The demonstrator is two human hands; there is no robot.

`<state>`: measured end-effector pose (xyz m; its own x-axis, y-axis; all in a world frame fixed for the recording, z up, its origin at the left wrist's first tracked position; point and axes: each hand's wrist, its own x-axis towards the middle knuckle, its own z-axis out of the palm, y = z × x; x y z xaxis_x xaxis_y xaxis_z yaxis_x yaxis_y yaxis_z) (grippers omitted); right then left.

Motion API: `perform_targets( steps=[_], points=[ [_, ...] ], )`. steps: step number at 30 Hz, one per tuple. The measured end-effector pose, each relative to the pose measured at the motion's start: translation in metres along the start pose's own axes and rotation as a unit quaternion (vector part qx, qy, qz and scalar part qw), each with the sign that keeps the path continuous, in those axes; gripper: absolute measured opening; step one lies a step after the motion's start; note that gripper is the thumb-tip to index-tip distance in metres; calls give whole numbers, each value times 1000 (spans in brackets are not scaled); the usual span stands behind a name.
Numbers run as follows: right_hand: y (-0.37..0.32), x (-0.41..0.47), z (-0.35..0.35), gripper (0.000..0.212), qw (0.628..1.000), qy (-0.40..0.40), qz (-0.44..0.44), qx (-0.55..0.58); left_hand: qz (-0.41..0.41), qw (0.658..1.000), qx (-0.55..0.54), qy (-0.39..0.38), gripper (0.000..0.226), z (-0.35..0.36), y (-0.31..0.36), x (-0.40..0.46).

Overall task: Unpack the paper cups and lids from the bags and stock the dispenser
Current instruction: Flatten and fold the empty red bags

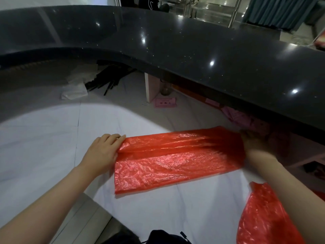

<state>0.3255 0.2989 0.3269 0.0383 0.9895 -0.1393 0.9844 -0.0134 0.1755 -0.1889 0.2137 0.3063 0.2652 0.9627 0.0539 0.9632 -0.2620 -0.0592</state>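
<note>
A broad black counter (175, 50) with a glossy, speckled top curves across the upper half of the view and overhangs the work area; its underside throws the far right into shadow; beyond it lie a shiny floor, metal legs (233, 13) and a teal curtain (281, 13). Below the counter a white sheet (52, 138) covers the floor, creased, brightly lit at the left and dim toward the back; a pale upright panel (152, 88) stands under the counter edge with a glass jar (165, 88) just beside it.

On the sheet a red plastic bag (177, 159) lies flat, folded lengthwise into a long band running left to right; no cups or lids show in it. The left hand (103, 152) rests at its left end, fingers together and slightly bent, their tips over the bag's corner; whether they pinch the plastic I cannot tell. The right hand (255, 143) is at the right end in shadow under the overhang; its fingers cannot be made out. A second red bag (263, 219) lies crumpled at the lower right, partly behind the right forearm, apart from the first.

Further back sit a bundle of black rods (109, 80), crumpled white plastic (75, 90) near them, a pink printed slip (165, 102) by the panel's foot, and pink plastic (241, 118) bunched under the counter edge near the right hand; a dark fabric item (165, 236) shows at the bottom edge.
</note>
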Motion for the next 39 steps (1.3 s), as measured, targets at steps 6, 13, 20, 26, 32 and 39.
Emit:
perform_targets(
  steps=[6, 13, 20, 26, 32, 39],
  points=[
    [-17, -10, 1, 60, 996, 88, -13, 25, 52, 997, -52, 14, 61, -9, 21, -18],
    [-104, -52, 1, 56, 959, 171, -213, 83, 97, 990, -95, 44, 37, 5, 48, -17],
    [-138, -71, 33, 44, 960, 112, -229, 112, 98, 988, -104, 53, 22, 16, 53, -17],
    [-140, -80, 31, 46, 963, 120, -217, 106, 55, 989, -122, -60, 29, -17, 51, 4],
    [-145, -87, 30, 45, 964, 113, -204, 126, -30, 991, -118, 49, 46, -19, 109, 13],
    [-170, -86, 3, 51, 924, 152, -274, 221, -29, 995, -81, -48, 75, 22, 119, -7]
  ],
)
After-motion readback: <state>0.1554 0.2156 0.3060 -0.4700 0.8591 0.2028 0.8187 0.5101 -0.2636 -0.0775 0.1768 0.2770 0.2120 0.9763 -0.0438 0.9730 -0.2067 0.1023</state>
